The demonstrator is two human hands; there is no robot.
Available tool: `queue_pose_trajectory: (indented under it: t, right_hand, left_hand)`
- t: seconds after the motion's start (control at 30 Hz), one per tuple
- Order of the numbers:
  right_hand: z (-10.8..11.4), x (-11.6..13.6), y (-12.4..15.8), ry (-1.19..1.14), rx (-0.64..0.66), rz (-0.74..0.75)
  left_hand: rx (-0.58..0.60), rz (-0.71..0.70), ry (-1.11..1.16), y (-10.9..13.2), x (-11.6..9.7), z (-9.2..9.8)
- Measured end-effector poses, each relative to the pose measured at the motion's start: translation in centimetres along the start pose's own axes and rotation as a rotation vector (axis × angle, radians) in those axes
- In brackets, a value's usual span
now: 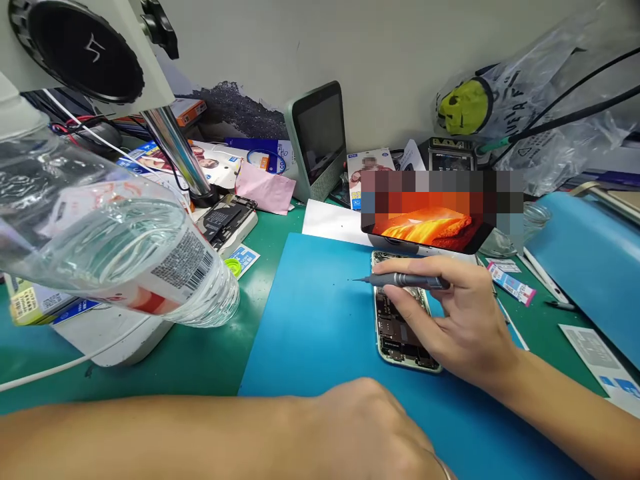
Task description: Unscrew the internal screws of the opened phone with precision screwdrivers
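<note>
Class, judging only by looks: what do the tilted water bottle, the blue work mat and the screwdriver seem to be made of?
Water bottle: clear glossy plastic, ribbed and see-through. Blue mat: probably silicone or rubber, matte and flat. Screwdriver in the right hand: likely metal, grey satin sheen.

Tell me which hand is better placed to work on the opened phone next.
The right hand. It already holds the screwdriver and rests over the opened phone on the blue mat. The left hand lies low in the foreground, apart from the phone, holding no visible tool.
</note>
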State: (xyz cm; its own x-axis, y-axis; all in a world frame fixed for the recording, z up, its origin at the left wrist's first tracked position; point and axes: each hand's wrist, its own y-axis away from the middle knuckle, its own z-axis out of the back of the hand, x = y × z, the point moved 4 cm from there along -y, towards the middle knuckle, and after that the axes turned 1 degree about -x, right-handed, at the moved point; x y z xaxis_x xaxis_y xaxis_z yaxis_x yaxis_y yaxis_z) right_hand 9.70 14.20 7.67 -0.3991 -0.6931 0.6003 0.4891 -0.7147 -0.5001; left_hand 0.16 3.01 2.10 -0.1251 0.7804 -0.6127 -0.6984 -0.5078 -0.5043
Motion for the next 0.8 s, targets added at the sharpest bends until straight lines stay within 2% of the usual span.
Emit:
queue_pose_trajectory:
  t: [0.1, 0.27, 0.33, 0.4, 0.47, 0.5, 0.6, 0.67, 0.73, 0.8]
  right_hand:
    - [-0.4, -0.1, -0.2, 0.008, 0.005, 0.005]
    - [-0.9, -0.3, -0.6, 0.007, 0.031, 0.015]
    - [-0.3, 0.1, -0.6, -0.024, -0.01, 0.044]
    - [1.0, 0.9, -0.4, -0.064, -0.092, 0.096]
    - [2.8, 1.7, 0.1, -0.102, -0.203, 0.14]
    - [3.7, 1.8, 0.5, -0.132, -0.254, 0.126]
    - [5.9, 1.1, 2.1, -0.242, -0.381, 0.035]
    - [6.7, 0.3, 3.3, -0.31, -0.454, 0.024]
    - [7.0, -0.4, 4.5, -0.311, -0.501, 0.019]
    - [6.9, -0.5, 5.4, -0.279, -0.492, 0.067]
  left_hand:
    - [0.001, 0.002, -0.032, 0.1, 0.1, -0.3]
    - [-0.048, -0.032, -0.097, -0.3, -0.5, 0.7]
    - [-0.158, -0.068, -0.081, -0.8, -1.0, 1.6]
    - [-0.356, -0.038, -0.003, -1.3, -1.4, 2.9]
    - [-0.527, 0.193, 0.152, -1.6, -1.0, 4.3]
    - [-0.561, 0.343, 0.224, -1.7, -0.6, 4.7]
    - [-0.502, 0.666, 0.464, -1.6, 0.4, 5.1]
    - [-0.529, 0.773, 0.524, -1.4, 0.9, 5.2]
    - [-0.54, 0.801, 0.55, -1.3, 1.3, 5.0]
    - [-0.529, 0.807, 0.551, -1.2, 1.5, 4.7]
